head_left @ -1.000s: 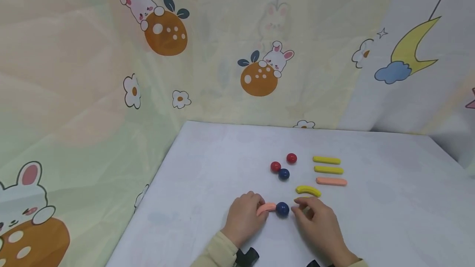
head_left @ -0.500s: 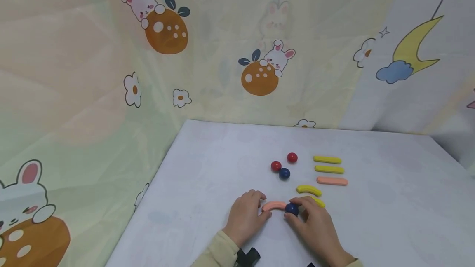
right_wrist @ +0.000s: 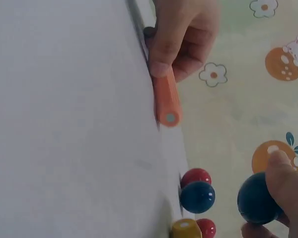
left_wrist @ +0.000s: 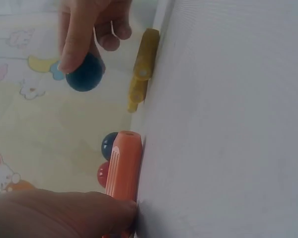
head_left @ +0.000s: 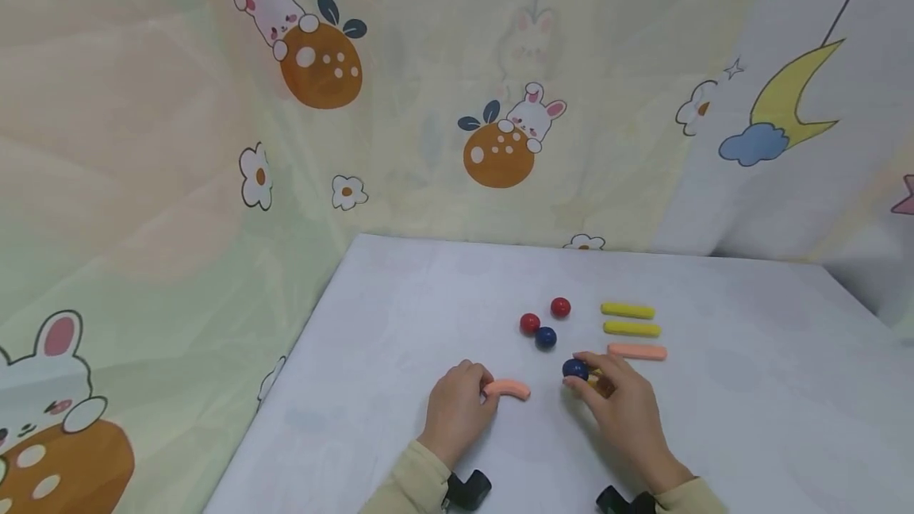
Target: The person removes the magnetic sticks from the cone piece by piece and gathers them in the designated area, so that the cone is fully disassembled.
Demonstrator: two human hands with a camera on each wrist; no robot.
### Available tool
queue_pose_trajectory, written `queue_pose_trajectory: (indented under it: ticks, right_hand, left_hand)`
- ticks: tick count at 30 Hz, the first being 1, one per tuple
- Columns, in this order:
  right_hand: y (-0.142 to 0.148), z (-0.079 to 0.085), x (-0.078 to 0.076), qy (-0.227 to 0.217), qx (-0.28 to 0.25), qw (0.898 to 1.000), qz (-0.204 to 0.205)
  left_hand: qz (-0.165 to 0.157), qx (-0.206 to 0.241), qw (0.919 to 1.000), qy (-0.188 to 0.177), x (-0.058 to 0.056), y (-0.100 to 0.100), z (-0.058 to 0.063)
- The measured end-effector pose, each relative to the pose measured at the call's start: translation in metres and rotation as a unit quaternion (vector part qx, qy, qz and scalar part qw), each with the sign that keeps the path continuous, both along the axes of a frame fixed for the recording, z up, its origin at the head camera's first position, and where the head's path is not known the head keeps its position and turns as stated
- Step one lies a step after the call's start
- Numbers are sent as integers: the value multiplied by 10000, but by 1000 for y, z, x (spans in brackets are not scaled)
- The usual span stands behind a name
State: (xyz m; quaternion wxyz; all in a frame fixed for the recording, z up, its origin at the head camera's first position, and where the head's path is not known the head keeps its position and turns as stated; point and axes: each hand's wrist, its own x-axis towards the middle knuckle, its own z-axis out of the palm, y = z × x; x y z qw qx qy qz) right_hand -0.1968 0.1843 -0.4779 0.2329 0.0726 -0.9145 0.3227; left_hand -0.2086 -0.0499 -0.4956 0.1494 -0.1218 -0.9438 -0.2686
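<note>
My left hand [head_left: 457, 411] pinches one end of a curved orange rod [head_left: 510, 389], which lies low on the white table. A small grey disc shows in the rod's free end [right_wrist: 170, 117]. To the right, the thumb and fingers of my right hand [head_left: 624, 407] hold a dark blue ball [head_left: 574, 370]. Both wrist views show that ball raised off the table and apart from the rod. Behind the right hand, yellow curved rods [left_wrist: 145, 59] are mostly hidden in the head view.
Two red balls [head_left: 560, 308] and another blue ball [head_left: 546, 338] sit farther back on the table [head_left: 400, 300]. At the right lie two straight yellow rods [head_left: 631, 329] and a straight orange rod [head_left: 638, 351]. A printed cloth [head_left: 421, 101] hangs behind.
The blue ball touched the orange rod's end earlier; my right hand gripped it there and has carried it away, up and right. My left hand and the rod have shifted slightly left.
</note>
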Motion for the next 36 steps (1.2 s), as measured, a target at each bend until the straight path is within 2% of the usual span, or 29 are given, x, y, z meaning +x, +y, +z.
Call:
queue_pose_trajectory:
  ticks: [3, 6, 10, 14, 20, 28, 36]
  right_hand:
    - [9, 7, -16, -11, 134, 9998, -136]
    - [13, 15, -33, -511, 241, 9981, -255]
    - [13, 22, -50, -1337, 332, 9898, -351]
    - [8, 25, -61, -1691, 405, 9841, -371]
    - [4, 23, -66, -1876, 235, 9816, -254]
    - [3, 13, -70, -1933, 202, 9805, -273]
    - [2, 9, -75, -1952, 214, 9802, -248]
  left_hand:
    - [22, -29, 10000, -57, 1, -1, 0]
    - [71, -69, 9999, -64, 0, -1, 1]
    - [104, -95, 9999, -24, -1, -1, 0]
    - [108, -98, 9999, -35, -1, -1, 0]
    - [89, -33, 9998, -172, 0, 0, 1]
    - [65, -56, 10000, 29, 0, 0, 1]
    - [62, -63, 9999, 135, 1, 0, 1]
